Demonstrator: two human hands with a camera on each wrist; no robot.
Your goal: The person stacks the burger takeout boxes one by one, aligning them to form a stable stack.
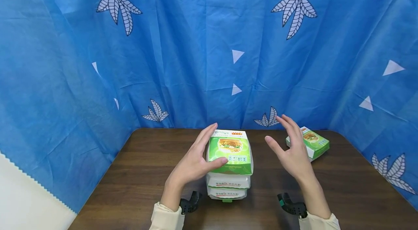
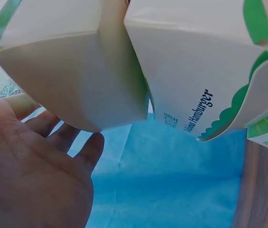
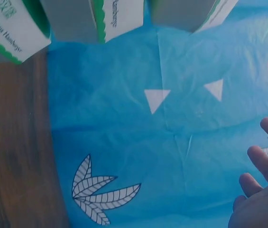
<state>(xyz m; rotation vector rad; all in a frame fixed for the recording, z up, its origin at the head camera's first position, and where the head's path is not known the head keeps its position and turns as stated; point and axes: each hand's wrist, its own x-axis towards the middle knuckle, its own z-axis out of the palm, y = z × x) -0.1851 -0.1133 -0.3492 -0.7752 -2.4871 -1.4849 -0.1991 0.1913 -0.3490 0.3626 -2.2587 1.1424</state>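
Observation:
Green-and-white hamburger boxes stand in a stack, the top hamburger box showing a printed burger on its lid. Below it, a white lower box faces the front. Beside the top box's left side is my left hand, thumb and fingers spread; the thumb overlaps the lid in the head view. In the left wrist view the fingers lie close to a box; whether they touch it I cannot tell. My right hand is raised right of the stack, apart from it, fingers spread and holding nothing.
Another hamburger box lies at the back right of the dark wooden table, partly behind my right hand. A blue curtain with leaf prints hangs behind the table and along both sides. Each wrist wears a black strap mount.

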